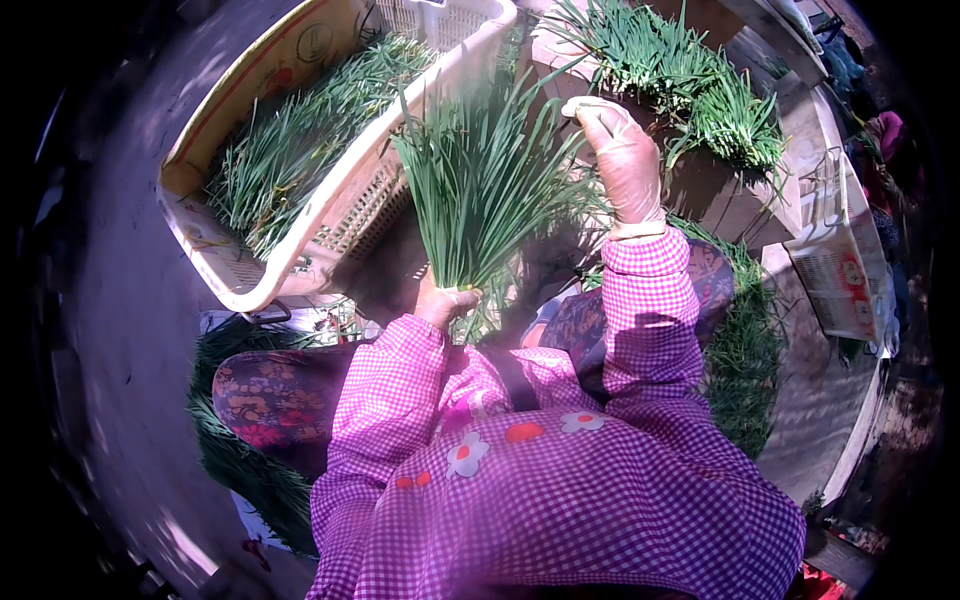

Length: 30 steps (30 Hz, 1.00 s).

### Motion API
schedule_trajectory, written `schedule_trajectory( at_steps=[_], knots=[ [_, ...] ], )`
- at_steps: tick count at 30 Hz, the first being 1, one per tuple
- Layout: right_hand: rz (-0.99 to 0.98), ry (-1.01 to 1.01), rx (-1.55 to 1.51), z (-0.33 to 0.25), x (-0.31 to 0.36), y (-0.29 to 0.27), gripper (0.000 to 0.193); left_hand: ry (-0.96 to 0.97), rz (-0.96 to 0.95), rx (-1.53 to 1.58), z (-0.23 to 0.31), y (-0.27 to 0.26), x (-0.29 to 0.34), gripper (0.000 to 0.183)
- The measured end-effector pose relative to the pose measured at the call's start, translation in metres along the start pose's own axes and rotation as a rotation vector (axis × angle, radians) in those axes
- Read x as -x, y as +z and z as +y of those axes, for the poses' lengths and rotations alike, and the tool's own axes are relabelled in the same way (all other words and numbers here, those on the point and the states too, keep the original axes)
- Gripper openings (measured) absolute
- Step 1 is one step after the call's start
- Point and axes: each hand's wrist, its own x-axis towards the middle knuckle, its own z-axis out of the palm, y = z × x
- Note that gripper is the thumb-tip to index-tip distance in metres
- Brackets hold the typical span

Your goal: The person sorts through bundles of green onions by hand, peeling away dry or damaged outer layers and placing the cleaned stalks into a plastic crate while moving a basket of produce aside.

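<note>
Near my lap, my left hand is closed round the lower ends of a bunch of garlic chives, whose long green leaves fan out upward. My right hand, in a thin pale glove, is raised to the right of the bunch, apart from its stems. Its thumb and fingertips come together in a pinch; whatever lies between them, if anything, is too small to tell. More cut chives lie in a neat row beyond this hand, their pale ends toward the right.
At the left a pale plastic basket holds loose chives. Another white basket stands at the far right. Piles of chives lie on both sides of my legs. Part of another person shows at the right edge.
</note>
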Motion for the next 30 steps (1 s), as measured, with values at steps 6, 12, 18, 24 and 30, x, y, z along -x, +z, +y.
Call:
schedule_trajectory(
  at_steps=[6, 12, 18, 24, 30],
  knots=[
    [-0.024, -0.231, 0.128, -0.008, 0.004, 0.022, 0.015, -0.032, -0.130, -0.128, 0.001, -0.005, 0.006, 0.044],
    [-0.058, -0.375, 0.404, 0.000, 0.009, 0.035, 0.027, 0.021, -0.144, -0.224, 0.006, 0.002, 0.011, 0.047],
    [-0.016, -0.427, 0.233, 0.014, 0.016, 0.047, 0.020, 0.039, -0.138, -0.143, 0.000, -0.007, 0.007, 0.050],
    [0.057, 0.358, -0.619, -0.024, 0.010, 0.017, 0.009, 0.001, -0.038, 0.034, 0.026, -0.004, 0.011, 0.057],
    [0.545, 0.414, -0.684, 0.017, -0.006, -0.033, 0.018, 0.072, 0.025, 0.077, 0.029, -0.007, 0.015, 0.053]
  ],
)
